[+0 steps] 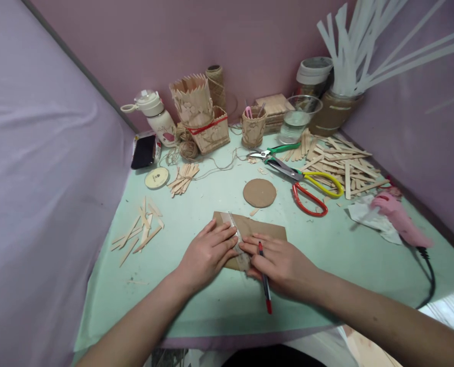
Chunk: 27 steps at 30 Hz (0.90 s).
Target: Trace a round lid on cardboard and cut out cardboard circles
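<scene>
A piece of brown cardboard (270, 229) lies on the table in front of me. Across it, at a slant, runs a clear plastic ruler (243, 262). My left hand (209, 250) rests flat with fingers stretched over the cardboard and the ruler's left edge. A red-and-dark pen (265, 283) is held in my right hand (278, 262), whose fingers also touch the ruler and cardboard. The pen's red end points towards me; fingers partly cover the ruler. Just beyond the cardboard lies a cardboard disc (260, 193).
Scissors (311, 188) and green-handled pruners (274, 151) lie behind, near piled craft sticks (341, 160). At the right is a pink glue gun (400, 219); left are loose sticks (142, 229). A bottle (160, 120), stick-covered pots (192, 102) and a water cup (296, 122) line the back.
</scene>
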{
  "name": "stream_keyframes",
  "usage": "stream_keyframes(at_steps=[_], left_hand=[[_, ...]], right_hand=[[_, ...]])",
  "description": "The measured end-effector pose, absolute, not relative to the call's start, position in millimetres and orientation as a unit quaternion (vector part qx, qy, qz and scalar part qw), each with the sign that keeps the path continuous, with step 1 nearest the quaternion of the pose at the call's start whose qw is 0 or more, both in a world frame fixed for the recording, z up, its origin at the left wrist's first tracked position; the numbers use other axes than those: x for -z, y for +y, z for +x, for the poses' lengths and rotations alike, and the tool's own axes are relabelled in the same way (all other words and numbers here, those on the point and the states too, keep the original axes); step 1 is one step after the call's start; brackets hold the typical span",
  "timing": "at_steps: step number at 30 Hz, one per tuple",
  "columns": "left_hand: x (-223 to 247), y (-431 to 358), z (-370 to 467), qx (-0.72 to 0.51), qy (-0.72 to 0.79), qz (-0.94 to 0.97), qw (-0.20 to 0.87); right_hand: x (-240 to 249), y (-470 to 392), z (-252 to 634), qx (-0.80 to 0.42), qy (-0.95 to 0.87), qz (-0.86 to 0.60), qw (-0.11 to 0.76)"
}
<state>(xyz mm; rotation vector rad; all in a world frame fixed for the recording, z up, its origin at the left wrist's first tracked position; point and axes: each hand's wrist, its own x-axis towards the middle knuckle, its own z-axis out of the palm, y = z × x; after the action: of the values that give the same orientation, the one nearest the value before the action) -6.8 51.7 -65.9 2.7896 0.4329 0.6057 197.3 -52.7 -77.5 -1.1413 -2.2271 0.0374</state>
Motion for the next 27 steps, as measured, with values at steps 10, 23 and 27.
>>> stream_keyframes(at_steps=[10, 23, 27], left_hand=[[72.8, 53.8, -7.1, -0.231, 0.153, 0.952, 0.131], [67.9, 50.2, -1.4, -0.237, 0.165, 0.954, 0.082], [68.8, 50.6, -1.6, -0.235, 0.163, 0.955, 0.081]], right_hand=[[74.0, -52.7, 196.3, -0.046, -0.841, -0.438, 0.313], [50.8, -49.5, 211.9, -0.238, -0.649, -0.569, 0.446], [34.1, -34.6, 215.1, -0.297, -0.579, -0.616, 0.444]])
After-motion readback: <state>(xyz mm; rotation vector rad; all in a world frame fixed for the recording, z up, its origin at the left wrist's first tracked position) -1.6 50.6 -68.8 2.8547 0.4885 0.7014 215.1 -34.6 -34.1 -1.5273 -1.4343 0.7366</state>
